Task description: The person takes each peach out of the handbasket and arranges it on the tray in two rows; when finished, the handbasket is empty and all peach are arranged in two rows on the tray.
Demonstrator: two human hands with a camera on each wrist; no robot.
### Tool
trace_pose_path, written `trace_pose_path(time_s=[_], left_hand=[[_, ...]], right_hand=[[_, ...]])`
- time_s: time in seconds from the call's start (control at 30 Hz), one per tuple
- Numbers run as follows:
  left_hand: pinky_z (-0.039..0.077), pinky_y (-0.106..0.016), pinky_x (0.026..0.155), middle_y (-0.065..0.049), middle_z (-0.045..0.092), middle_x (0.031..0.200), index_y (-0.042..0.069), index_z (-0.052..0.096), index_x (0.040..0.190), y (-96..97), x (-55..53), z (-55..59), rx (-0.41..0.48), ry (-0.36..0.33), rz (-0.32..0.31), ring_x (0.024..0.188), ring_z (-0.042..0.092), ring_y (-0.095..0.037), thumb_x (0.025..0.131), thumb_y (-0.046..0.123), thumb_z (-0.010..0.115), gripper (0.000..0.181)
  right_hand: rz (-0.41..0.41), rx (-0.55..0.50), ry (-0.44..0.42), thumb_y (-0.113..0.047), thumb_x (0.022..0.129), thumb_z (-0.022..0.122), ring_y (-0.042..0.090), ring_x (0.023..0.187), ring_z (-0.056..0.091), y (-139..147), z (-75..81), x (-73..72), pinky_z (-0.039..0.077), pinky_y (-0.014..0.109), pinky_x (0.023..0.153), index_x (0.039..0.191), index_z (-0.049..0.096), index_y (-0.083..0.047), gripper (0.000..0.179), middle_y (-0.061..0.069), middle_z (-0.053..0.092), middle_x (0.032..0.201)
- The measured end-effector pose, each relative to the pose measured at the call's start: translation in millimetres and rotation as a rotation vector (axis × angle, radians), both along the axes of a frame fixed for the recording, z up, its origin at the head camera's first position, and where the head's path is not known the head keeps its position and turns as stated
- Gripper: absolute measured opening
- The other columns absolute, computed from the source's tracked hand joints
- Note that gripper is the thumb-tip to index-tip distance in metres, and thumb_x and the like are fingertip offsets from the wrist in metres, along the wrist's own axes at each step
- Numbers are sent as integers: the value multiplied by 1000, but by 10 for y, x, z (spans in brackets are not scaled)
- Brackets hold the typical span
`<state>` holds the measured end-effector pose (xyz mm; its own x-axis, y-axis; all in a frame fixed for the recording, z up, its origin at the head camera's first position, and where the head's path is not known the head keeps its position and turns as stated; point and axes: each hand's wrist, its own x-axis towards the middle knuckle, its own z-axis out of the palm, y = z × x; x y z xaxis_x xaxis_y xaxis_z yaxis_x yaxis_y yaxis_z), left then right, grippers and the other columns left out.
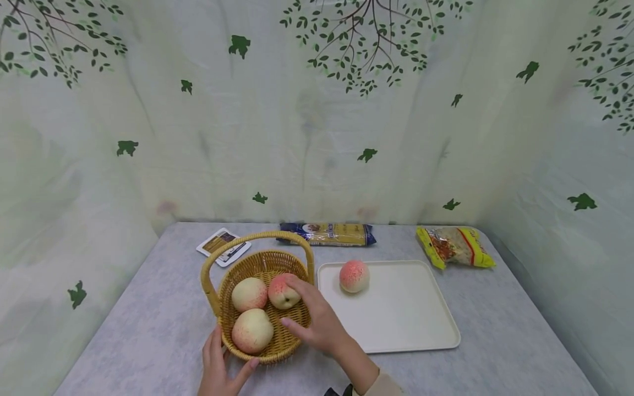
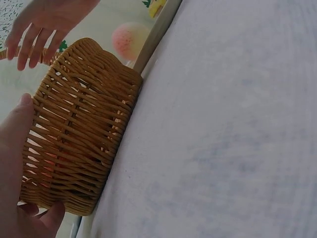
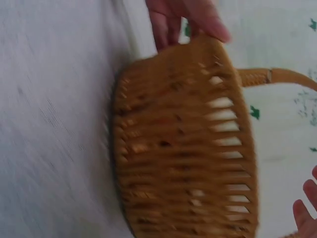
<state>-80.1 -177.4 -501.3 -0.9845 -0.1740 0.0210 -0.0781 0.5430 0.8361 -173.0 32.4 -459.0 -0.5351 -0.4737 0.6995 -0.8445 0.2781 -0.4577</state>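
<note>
A yellow-brown wicker basket (image 1: 235,275) with a tall arched handle stands on the table. Inside it lie two pale peaches (image 1: 252,331) and one redder peach (image 1: 280,291). My left hand (image 1: 223,363) holds the basket at its near left side, its thumb along the front rim. Over the basket's right side hovers my right hand (image 1: 319,322), its fingers extended and overlapping the redder peach in the head view. The left wrist view shows that right hand (image 2: 52,20) raised above the rim with nothing in its fingers.
Right of the basket is a white tray (image 1: 396,319), with one red-tinted peach (image 1: 354,276) near its far left corner. Along the back lie a white card-like packet (image 1: 224,246), a blue-and-yellow pasta packet (image 1: 329,234) and a yellow food bag (image 1: 455,247).
</note>
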Motion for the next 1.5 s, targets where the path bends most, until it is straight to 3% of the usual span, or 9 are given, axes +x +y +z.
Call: trace_pose_path(time_s=[0.27, 0.43, 0.73, 1.1, 1.3, 1.5], left_hand=[[36, -58, 89, -34, -1, 135, -3, -10, 140, 1, -3, -5, -6, 22, -15, 121, 19, -49, 80, 38, 68, 107], [38, -59, 86, -34, 2, 133, -3, -9, 141, -6, 2, -43, -39, 83, -17, 119, 21, -49, 80, 34, 68, 104], [37, -58, 87, -33, 2, 134, -3, -9, 141, -14, -8, -58, -41, 54, -10, 120, 21, -47, 80, 37, 68, 105], [39, -56, 86, -32, 2, 134, 2, -10, 142, 3, -8, -47, -44, 76, -3, 118, 23, -48, 79, 42, 67, 107], [35, -59, 89, -32, -3, 135, 1, -12, 141, -12, -9, -33, 1, 29, -23, 122, 17, -48, 80, 43, 66, 108], [34, -57, 92, -32, -4, 136, -1, -13, 140, -12, -16, -6, 12, -9, -22, 123, 17, -47, 79, 43, 66, 109]], right_hand=[[58, 105, 73, -33, 89, 55, 19, 122, 39, -237, -87, -1, 34, 30, 100, 134, 38, -2, 57, 9, 43, 133], [53, 151, 90, -36, 89, 54, 18, 123, 38, -285, -92, -8, 31, 27, 102, 135, 37, -1, 60, 9, 41, 134], [81, 190, -24, -31, 82, 66, 16, 125, 35, -347, -117, -25, 30, 27, 102, 135, 38, -4, 66, 8, 42, 134], [96, 359, -113, -41, 85, 61, 13, 128, 29, -379, -80, -36, 28, 29, 104, 137, 37, -13, 64, 3, 37, 138], [127, 425, -170, -44, 84, 59, 12, 128, 27, -391, -49, -42, 27, 30, 104, 137, 37, -16, 64, 1, 36, 140], [150, 488, -170, -43, 83, 60, 9, 128, 27, -420, -56, -74, 29, 30, 103, 137, 37, -21, 63, -2, 35, 139]])
